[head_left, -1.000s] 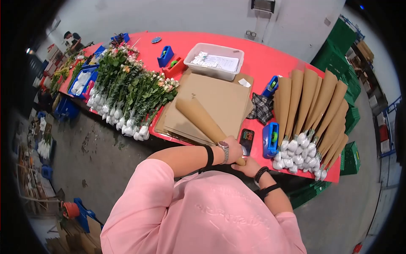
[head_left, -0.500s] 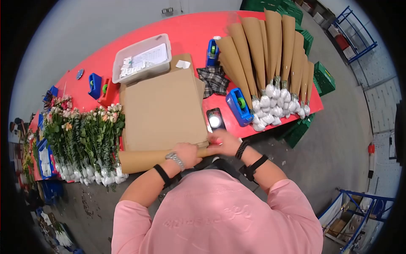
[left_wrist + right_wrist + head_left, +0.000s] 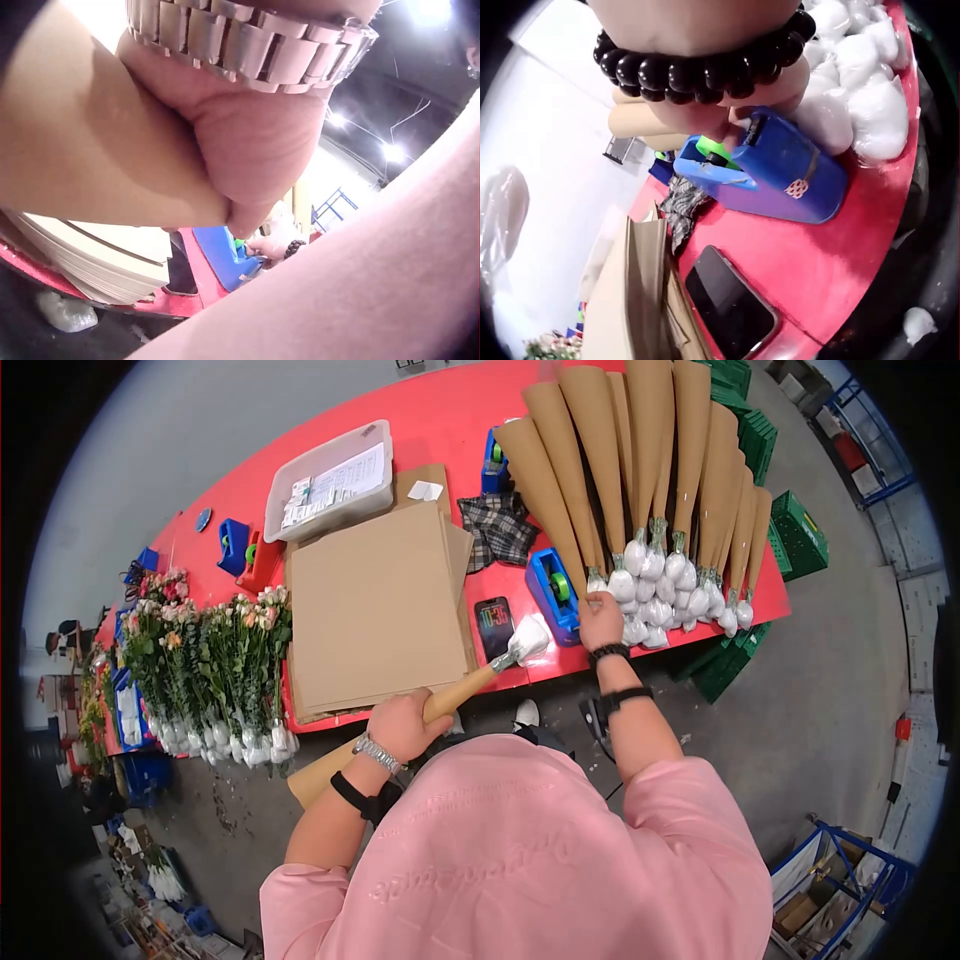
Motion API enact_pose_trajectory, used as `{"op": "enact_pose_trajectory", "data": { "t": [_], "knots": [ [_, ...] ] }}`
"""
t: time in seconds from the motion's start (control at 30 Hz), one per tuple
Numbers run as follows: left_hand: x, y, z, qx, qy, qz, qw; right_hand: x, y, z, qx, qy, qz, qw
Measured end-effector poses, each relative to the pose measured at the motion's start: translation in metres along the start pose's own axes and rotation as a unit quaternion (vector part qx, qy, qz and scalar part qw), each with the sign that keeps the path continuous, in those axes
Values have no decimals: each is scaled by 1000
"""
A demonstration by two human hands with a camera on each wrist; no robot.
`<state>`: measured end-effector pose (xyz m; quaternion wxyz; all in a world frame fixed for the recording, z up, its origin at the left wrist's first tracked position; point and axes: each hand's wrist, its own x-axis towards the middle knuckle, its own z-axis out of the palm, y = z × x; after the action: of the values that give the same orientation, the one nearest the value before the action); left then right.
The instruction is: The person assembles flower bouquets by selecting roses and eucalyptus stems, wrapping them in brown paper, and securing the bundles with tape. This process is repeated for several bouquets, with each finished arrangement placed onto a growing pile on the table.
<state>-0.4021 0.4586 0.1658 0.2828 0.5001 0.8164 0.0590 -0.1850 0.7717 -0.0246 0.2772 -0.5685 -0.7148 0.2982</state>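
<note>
My left grip (image 3: 402, 726) is clenched around a brown paper cone (image 3: 462, 695), thumb and fingers wrapping its narrower part. My right grip (image 3: 601, 622) is at the blue tape dispenser (image 3: 545, 602), fingertips at its cutter end; I cannot tell whether they pinch any tape. The left forearm slants up and inward from the body, with the wrist just off the near edge of the desk (image 3: 440, 400). The right forearm reaches farther forward, its hand over the desk.

The cone lies aslant in front of the body. Its long axis runs from the wide mouth at lower left in the head view, past the left wrist, to the narrow end at upper right, where green stems and a white-wrapped end (image 3: 528, 640) show over the desk's edge.

A phone (image 3: 493, 627) lies just beside that end, between the cardboard stack (image 3: 380, 610) and the dispenser. Plaid cloth (image 3: 497, 530) sits beyond the phone. Finished-looking cones (image 3: 595, 435) with white bulbs (image 3: 655, 600) crowd the space right of the dispenser, hemming in my right grip. Bunched flowers (image 3: 225, 660) lie left of the cardboard.
</note>
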Motion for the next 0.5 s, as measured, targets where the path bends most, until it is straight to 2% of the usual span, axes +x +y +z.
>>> {"op": "enact_pose_trajectory", "data": {
  "t": [0.03,0.07,0.13,0.17,0.2,0.23,0.27,0.33,0.37,0.43,0.47,0.5],
  "knots": [
    [1,5,0,8,15,2,1000,-12,2,-19,18,-24,-13,999],
    [1,11,1,16,28,3,999,-25,8,-36,33,-84,1,996],
    [4,24,-2,1,32,-9,999,-39,34,-42,116,-217,146,958],
    [6,30,-2,-11,34,-18,999,-42,38,-41,118,-220,148,957],
    [9,34,-1,-9,34,-20,999,-42,40,-38,259,-260,323,872],
    [13,37,0,-29,39,-11,999,-41,41,-34,384,-286,477,737],
    [18,41,0,-49,44,-1,998,-43,41,-29,387,-289,475,736],
    [28,48,-1,-85,37,-8,996,-51,35,-12,192,-443,413,772],
    [31,51,-4,-124,28,-15,992,-61,6,-26,186,-437,332,815],
    [37,63,-15,-162,24,-35,986,-79,-59,-60,346,-396,186,830],
    [38,70,-19,-205,13,-49,978,-86,-92,-78,354,-389,116,843],
    [40,77,-23,-204,15,-52,978,-91,-115,-90,399,-392,63,826]
  ]
}}
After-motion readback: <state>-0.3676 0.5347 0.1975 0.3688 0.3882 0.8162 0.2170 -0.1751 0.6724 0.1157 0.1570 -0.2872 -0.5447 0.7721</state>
